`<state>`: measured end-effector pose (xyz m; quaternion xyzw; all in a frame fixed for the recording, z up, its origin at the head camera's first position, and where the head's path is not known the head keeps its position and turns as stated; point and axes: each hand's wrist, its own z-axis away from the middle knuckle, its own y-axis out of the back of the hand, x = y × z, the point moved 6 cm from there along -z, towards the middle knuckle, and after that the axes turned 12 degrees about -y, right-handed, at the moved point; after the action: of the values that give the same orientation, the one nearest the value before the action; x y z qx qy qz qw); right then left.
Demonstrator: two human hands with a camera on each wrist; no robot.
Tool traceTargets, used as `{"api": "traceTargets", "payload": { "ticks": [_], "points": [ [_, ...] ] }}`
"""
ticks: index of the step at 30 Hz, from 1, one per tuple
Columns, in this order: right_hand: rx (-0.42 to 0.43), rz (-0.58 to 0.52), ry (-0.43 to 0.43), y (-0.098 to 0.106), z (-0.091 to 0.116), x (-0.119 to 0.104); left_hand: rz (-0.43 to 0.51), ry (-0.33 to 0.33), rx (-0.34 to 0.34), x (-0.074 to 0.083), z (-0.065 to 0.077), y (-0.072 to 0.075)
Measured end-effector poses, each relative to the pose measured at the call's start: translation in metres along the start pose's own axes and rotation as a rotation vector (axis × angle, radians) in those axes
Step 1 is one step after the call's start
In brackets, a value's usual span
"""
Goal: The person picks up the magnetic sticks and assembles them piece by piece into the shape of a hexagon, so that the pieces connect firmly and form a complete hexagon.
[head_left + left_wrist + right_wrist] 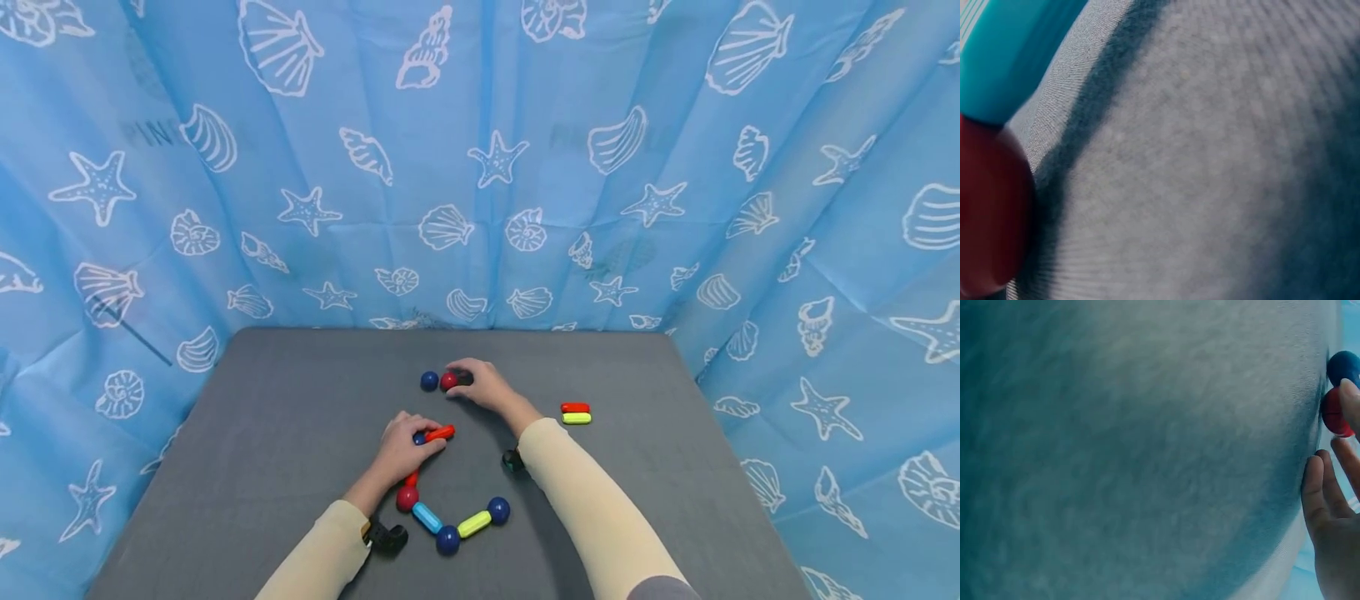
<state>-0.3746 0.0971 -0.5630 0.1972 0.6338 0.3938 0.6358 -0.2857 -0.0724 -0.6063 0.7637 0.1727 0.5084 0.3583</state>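
Note:
My left hand holds a red magnetic rod between fingers and thumb. A blue ball shows at the rod's near end, partly covered by the fingers. Farther back, my right hand has finger and thumb on either side of a red ball, also seen in the right wrist view. Beside it sits a blue ball. Below the left hand, a red rod, red ball, light-blue rod, blue ball, yellow rod and blue ball form a bent chain.
A red rod and a yellow rod lie side by side to the right of my right hand. Grey cloth covers the table. A blue shell-patterned curtain hangs behind and along the sides.

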Motion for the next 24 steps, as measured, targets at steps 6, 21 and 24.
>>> {"api": "traceTargets", "payload": {
  "ticks": [6,21,24],
  "points": [
    [0.041,-0.004,0.043,-0.002,0.003,0.002,0.011,-0.007,0.005,0.0,0.002,0.0],
    [0.087,0.025,0.095,0.009,0.046,0.001,-0.004,-0.006,0.012,0.001,0.001,0.0],
    [0.076,0.051,0.102,0.01,0.054,0.003,-0.002,0.0,0.008,0.002,0.002,0.0]
  ]
}}
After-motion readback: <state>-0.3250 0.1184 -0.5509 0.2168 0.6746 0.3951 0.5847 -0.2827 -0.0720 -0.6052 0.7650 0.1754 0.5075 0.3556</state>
